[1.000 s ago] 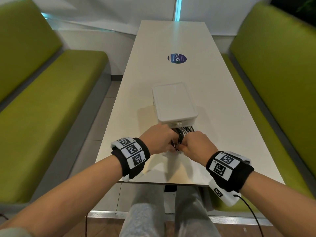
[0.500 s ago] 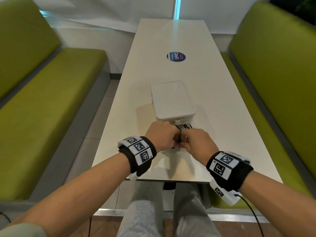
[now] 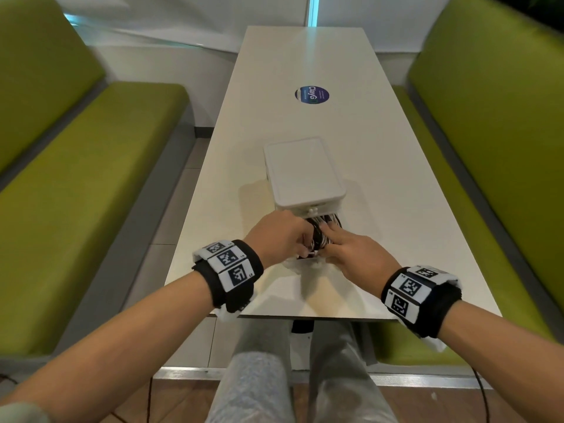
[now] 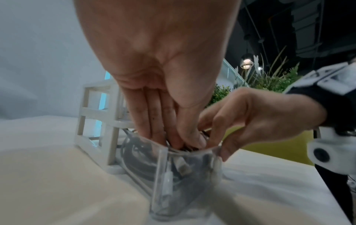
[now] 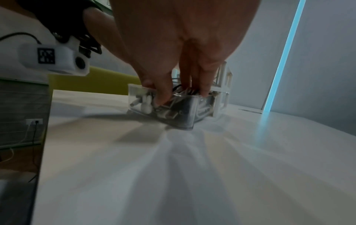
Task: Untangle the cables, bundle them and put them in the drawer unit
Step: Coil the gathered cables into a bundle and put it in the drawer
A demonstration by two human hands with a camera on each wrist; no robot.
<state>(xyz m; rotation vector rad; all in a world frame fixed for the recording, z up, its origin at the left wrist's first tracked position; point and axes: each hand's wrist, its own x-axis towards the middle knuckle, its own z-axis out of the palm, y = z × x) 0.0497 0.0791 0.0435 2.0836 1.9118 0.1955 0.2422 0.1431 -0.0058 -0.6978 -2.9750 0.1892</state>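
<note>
A white drawer unit (image 3: 302,175) stands on the long white table (image 3: 274,71), with its clear bottom drawer (image 4: 159,167) pulled out toward me. Black and white cables (image 3: 320,232) lie coiled inside the drawer. My left hand (image 3: 283,236) points downward, and its straight fingers (image 4: 154,121) push into the cables. My right hand (image 3: 351,248) lies over the drawer from the right, fingers (image 5: 204,89) pressing down on the cables and thumb against the drawer's front wall. Plug ends show through the clear wall (image 5: 138,94); the hands hide most of the bundle.
A round blue sticker (image 3: 312,95) sits further up the table. Green benches flank it on the left (image 3: 76,178) and right (image 3: 488,117). The near table edge (image 3: 305,317) runs just below my wrists, with my knees under it.
Both hands have moved slightly forward into the drawer. The right hand's fingers, curled before, now stretch out over the cables. The drawer unit has not moved.
</note>
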